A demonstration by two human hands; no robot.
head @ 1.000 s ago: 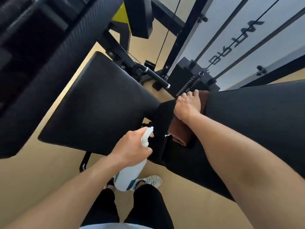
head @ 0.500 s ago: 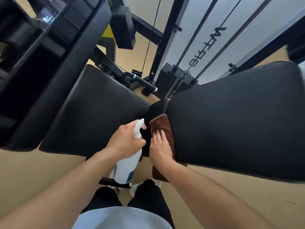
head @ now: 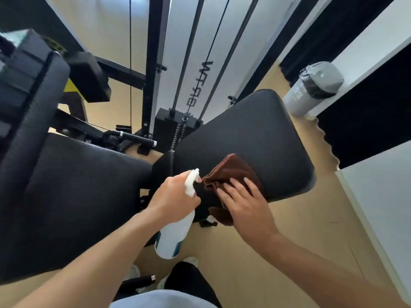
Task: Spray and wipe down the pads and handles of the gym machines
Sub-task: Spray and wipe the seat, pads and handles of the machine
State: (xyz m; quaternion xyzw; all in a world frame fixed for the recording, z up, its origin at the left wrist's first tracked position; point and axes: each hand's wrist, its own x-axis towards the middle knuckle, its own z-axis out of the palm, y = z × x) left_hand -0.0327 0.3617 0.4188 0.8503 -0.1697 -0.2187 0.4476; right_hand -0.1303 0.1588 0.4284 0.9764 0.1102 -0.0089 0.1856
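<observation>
From my head camera, looking down: my left hand [head: 175, 200] is wrapped shut around the neck of the white spray bottle [head: 172, 236], forefinger up by the trigger. The nozzle points toward one o'clock at the near end of the right pad [head: 244, 138], so I judge a squirt would land just where I am wiping. The bottle's body hangs below my fist, clear of the upholstery.

My right hand [head: 244, 203] lies open and flat, fingers spread, pressing the folded brown cloth [head: 231, 172] onto the pad's narrow near end at about five o'clock of that pad. A flat palm spreads the pressure across the cloth; part of the cloth hangs over the edge nearest me, so I judge it covers the rim too.

The left pad [head: 77, 185] fills nine o'clock, untouched by either hand. A chrome-tipped handle [head: 133, 137] sticks out at eleven o'clock behind the gap between the pads, well apart from the cloth, and I reckon it is yet to be wiped. A grey bin [head: 311, 87] stands at two o'clock on the floor.
</observation>
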